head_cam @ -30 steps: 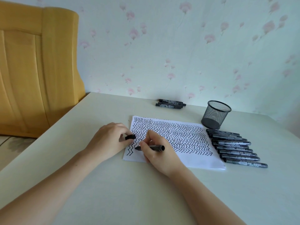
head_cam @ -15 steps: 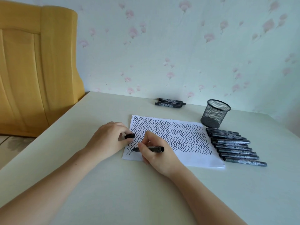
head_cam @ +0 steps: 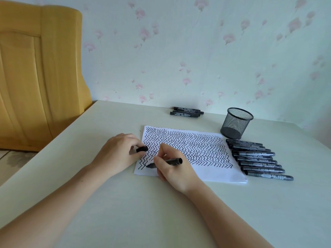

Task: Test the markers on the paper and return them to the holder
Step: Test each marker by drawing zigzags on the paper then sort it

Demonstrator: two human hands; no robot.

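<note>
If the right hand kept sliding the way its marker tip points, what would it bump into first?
Probably nothing on the paper: the right hand aims its marker leftward, passing just below the left hand, towards the sheet's left edge and bare table.

R hand w/ marker on paper; L hand pinches cap.

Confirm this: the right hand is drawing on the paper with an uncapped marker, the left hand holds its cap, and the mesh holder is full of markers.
One part is wrong. The head view shows the mesh holder empty; no markers stand in it. The rest holds: the right hand draws on the paper with the uncapped marker, and the left hand holds the cap.
</note>
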